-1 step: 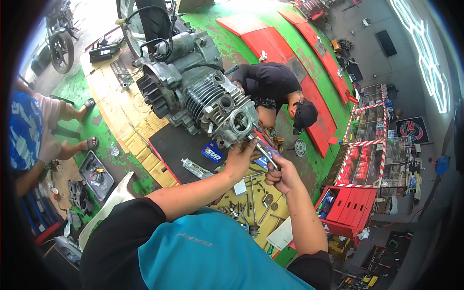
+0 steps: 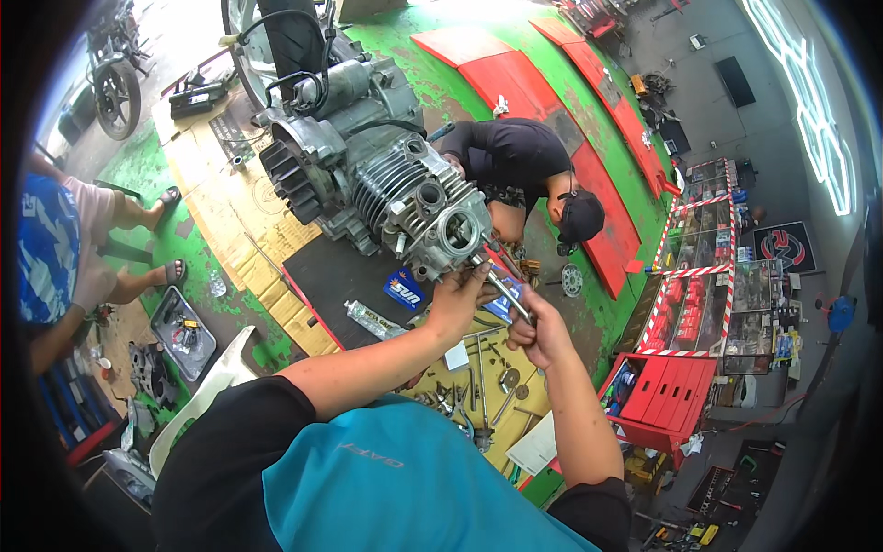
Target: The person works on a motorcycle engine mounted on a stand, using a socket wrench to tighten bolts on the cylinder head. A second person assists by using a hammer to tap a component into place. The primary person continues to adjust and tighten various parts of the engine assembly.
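At left, just beyond left hand (image 2: pixel 457 302): one engine (image 2: pixel 386 184). In left hand, fingers curled nearly closed: engine-side end of one metal tool (image 2: pixel 501 286). Farther right, in right hand (image 2: pixel 543 329), closed around it: tool's other end. Hands, two.

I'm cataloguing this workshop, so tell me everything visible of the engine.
The engine is bulky, grey and metallic-looking, with stacked cooling fins, a dark finned part on its left side, and a round opening at its near end. It lies aslant, that end toward the picture's lower right, by a dark mat; what supports it cannot be told. A long silver tool appears to meet that end, held in the left hand and right hand.
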The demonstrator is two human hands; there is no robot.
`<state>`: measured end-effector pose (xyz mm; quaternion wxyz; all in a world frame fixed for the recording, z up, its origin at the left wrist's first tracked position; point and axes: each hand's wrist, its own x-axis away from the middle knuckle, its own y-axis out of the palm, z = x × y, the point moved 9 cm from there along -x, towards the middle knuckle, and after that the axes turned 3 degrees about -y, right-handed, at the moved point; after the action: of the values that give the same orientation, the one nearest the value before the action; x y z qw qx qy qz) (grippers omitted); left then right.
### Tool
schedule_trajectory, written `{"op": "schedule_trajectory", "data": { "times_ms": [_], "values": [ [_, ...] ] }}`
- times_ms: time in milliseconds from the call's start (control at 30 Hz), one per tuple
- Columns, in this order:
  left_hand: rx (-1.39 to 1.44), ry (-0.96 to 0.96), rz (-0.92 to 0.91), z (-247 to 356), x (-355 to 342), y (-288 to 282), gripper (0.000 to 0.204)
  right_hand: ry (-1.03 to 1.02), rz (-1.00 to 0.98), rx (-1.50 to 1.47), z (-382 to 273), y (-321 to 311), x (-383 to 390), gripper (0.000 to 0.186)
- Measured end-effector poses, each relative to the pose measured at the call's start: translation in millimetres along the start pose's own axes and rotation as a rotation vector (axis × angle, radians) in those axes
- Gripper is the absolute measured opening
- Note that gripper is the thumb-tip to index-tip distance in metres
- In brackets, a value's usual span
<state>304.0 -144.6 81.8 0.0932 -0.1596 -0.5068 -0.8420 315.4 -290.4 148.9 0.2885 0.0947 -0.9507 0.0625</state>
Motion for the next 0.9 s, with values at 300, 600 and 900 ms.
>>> {"op": "schedule_trajectory", "data": {
  "times_ms": [300, 600, 900],
  "values": [
    [-0.031, 0.003, 0.033, 1.5, 1.0, 1.3, 0.027, -0.839, 0.251, 1.139, -21.9, -3.4, 48.5, 0.036],
    [-0.02, 0.013, -0.024, 1.7, 1.6, 3.0, 0.034, 0.194, -0.208, -0.343, 24.0, 15.7, 39.1, 0.059],
    [-0.084, 0.014, -0.016, 1.9, -0.5, 1.3, 0.031, -1.247, 0.309, 1.442, -74.3, 35.5, 67.8, 0.029]
  ]
}}
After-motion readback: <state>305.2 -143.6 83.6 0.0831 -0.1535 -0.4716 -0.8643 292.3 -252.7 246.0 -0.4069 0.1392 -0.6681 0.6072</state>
